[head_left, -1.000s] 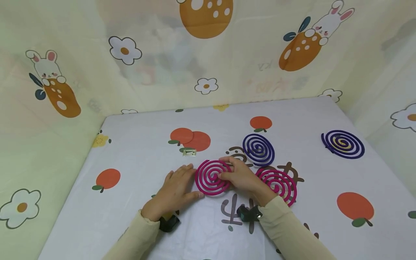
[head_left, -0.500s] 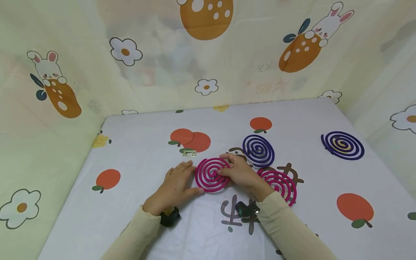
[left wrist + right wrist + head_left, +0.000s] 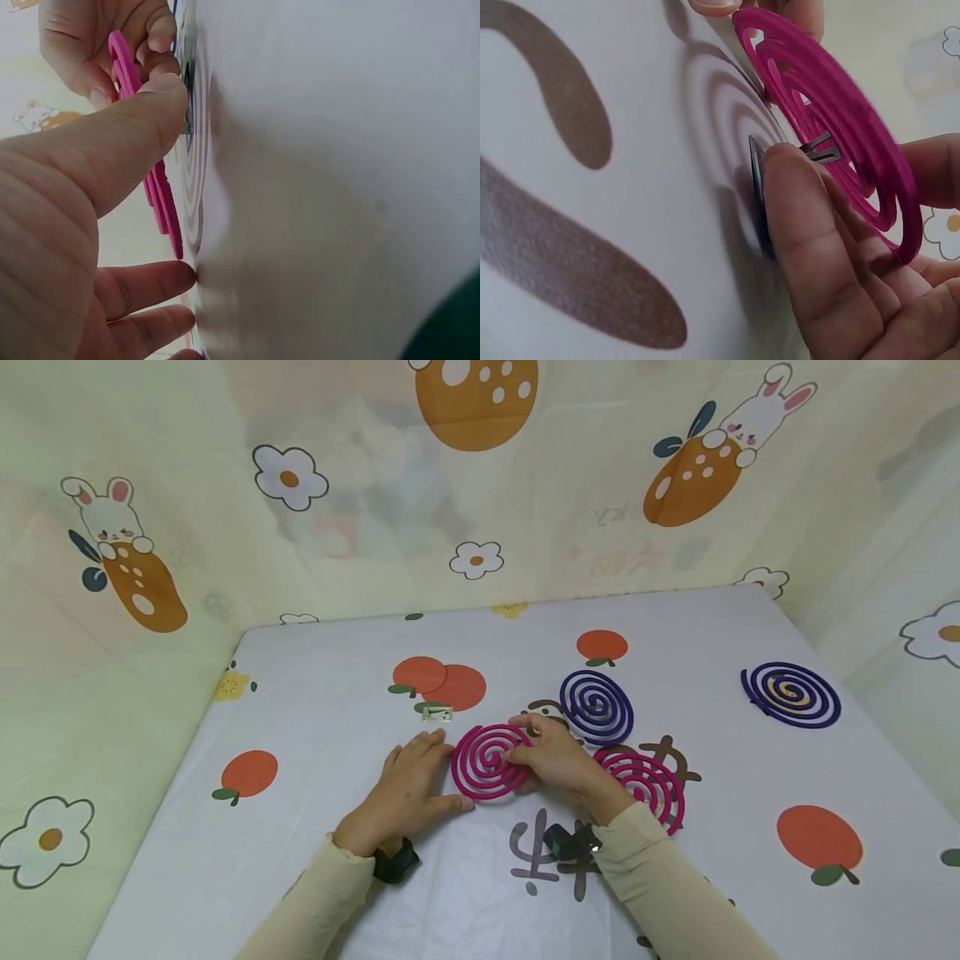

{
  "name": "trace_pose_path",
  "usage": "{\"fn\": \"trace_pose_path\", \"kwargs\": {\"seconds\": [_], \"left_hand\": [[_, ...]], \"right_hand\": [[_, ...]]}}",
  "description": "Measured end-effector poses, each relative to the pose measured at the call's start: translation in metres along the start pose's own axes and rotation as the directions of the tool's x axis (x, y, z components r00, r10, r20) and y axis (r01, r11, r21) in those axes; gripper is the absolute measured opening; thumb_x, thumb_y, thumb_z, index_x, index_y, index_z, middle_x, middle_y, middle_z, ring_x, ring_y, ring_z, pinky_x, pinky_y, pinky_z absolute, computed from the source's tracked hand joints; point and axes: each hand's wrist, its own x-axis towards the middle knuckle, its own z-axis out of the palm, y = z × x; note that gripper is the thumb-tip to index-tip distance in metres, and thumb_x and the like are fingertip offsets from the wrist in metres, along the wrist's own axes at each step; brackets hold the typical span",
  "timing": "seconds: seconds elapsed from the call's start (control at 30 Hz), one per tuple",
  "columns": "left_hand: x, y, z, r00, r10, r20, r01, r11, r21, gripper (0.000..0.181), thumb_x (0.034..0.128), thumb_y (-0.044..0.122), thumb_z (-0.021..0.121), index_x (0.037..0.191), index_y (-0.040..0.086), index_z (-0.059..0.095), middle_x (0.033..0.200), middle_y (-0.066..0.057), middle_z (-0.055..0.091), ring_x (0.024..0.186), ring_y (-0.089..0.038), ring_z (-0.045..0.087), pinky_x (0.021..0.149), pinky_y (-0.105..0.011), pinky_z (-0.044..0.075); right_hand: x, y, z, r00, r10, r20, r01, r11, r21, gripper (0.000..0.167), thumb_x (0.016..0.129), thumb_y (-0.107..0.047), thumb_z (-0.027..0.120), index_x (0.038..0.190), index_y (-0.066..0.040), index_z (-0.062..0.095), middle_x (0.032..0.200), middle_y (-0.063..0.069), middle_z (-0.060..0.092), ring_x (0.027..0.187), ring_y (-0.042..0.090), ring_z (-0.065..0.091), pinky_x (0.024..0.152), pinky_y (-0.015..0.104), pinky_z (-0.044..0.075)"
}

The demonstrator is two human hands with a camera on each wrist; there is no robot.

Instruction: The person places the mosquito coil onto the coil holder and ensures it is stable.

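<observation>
In the head view my right hand point(image 3: 558, 756) holds a pink mosquito coil point(image 3: 480, 783) just above the table. The right wrist view has the coil point(image 3: 870, 150) tilted, with metal prongs point(image 3: 825, 154) at its middle and a dark-edged metal piece, probably a stand base point(image 3: 756, 180), by a fingertip. My left hand point(image 3: 401, 797) lies at the coil's left side, thumb near the rim. In the left wrist view, its fingertips point(image 3: 176, 277) touch the table and its thumb covers part of the coil point(image 3: 159, 199). Whether the thumb touches the rim I cannot tell.
Another pink coil point(image 3: 660, 768) lies partly under my right forearm. One dark blue coil point(image 3: 597, 708) sits behind it, and a second blue coil point(image 3: 792, 695) is at the far right. A small metal stand point(image 3: 437, 713) lies beyond my left hand.
The pink coil in my right hand has risen slightly and leans more, its near edge moving away from me. My left hand has barely moved.
</observation>
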Motion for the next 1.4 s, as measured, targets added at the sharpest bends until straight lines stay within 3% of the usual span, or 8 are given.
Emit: {"fn": "trace_pose_path", "kwargs": {"seconds": [0.17,0.67,0.97,1.23,1.4], "left_hand": [[0.0,0.001,0.0,1.0,0.002,-0.009,-0.002,1.0,-0.008,0.08,0.0847,0.049,0.083,0.145,0.004,0.055,0.163,-0.018,0.041,0.153,-0.042,0.03,0.119,-0.069,0.021],[0.008,0.002,0.002,0.998,0.024,-0.059,-0.024,1.0,0.002,0.073,0.0878,0.044,0.082,0.143,0.002,0.057,0.158,-0.018,0.046,0.15,-0.039,0.036,0.118,-0.067,0.027],[0.017,0.002,0.0,0.996,0.019,-0.086,-0.016,0.999,0.03,0.067,0.0896,0.04,0.081,0.139,0.0,0.061,0.151,-0.021,0.052,0.145,-0.04,0.042,0.117,-0.063,0.032],[0.022,0.003,0.002,0.99,0.02,-0.137,-0.011,0.997,0.07,0.058,0.0905,0.037,0.081,0.132,0.0,0.066,0.141,-0.021,0.06,0.137,-0.04,0.051,0.116,-0.057,0.038],[0.025,0.006,0.002,0.985,-0.007,-0.173,0.02,0.997,0.076,0.054,0.0897,0.034,0.082,0.129,-0.001,0.068,0.134,-0.019,0.064,0.13,-0.037,0.056,0.111,-0.054,0.044]], "right_hand": [[0.0,0.001,0.001,1.0,0.024,0.008,-0.024,1.0,-0.01,0.061,0.096,0.003,0.065,0.152,0.001,0.041,0.121,0.024,0.07,0.08,0.021,0.075,0.068,0.042,0.063],[0.004,-0.003,0.0,0.999,0.022,-0.026,-0.023,0.999,-0.028,0.057,0.098,0.002,0.064,0.151,-0.003,0.044,0.133,0.025,0.065,0.089,0.022,0.073,0.069,0.04,0.063],[0.012,-0.006,-0.001,0.997,0.036,-0.066,-0.04,0.997,-0.058,0.059,0.098,0.0,0.064,0.153,-0.004,0.043,0.132,0.024,0.064,0.08,0.021,0.074,0.069,0.038,0.063],[0.016,-0.01,-0.003,0.995,0.044,-0.091,-0.048,0.998,-0.046,0.06,0.099,-0.001,0.063,0.155,-0.005,0.041,0.134,0.024,0.064,0.092,0.024,0.075,0.071,0.039,0.063],[0.02,-0.009,-0.003,0.994,0.041,-0.102,-0.045,0.998,-0.038,0.062,0.1,-0.001,0.064,0.156,-0.007,0.04,0.135,0.024,0.064,0.089,0.022,0.074,0.07,0.038,0.063]]}}
